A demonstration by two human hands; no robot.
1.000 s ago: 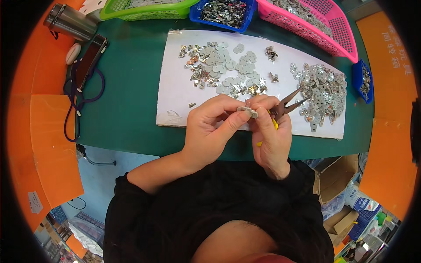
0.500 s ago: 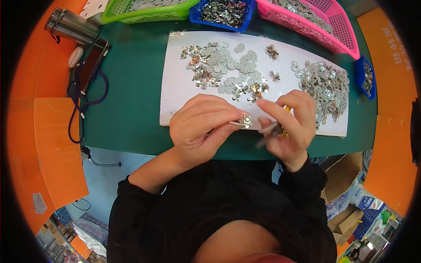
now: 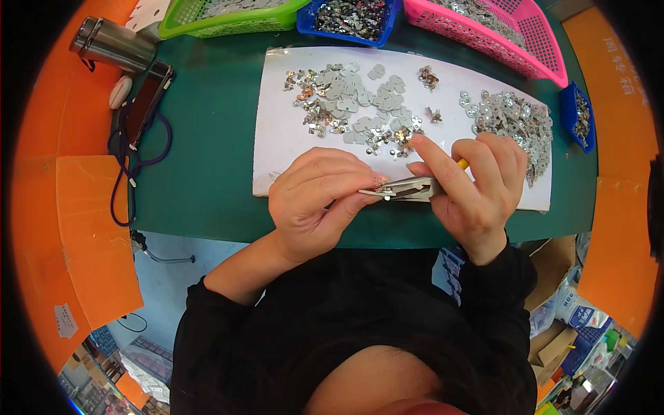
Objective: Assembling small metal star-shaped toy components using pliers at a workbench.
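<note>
Grey flat part (image 3: 371, 193) sits pinched in left hand (image 3: 315, 200), pliers (image 3: 415, 185) clasped in right hand (image 3: 478, 194), tips just right of that pinch; best brace firmly and bite squarely.

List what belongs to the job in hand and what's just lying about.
Likely in the job:
pliers, in the right hand
small piece, in the left hand
grey flat pieces
silvery parts
white board
green basket
pink basket

Likely just lying about:
steel flask
dark flat device
dark cord
pale oval thing
</note>
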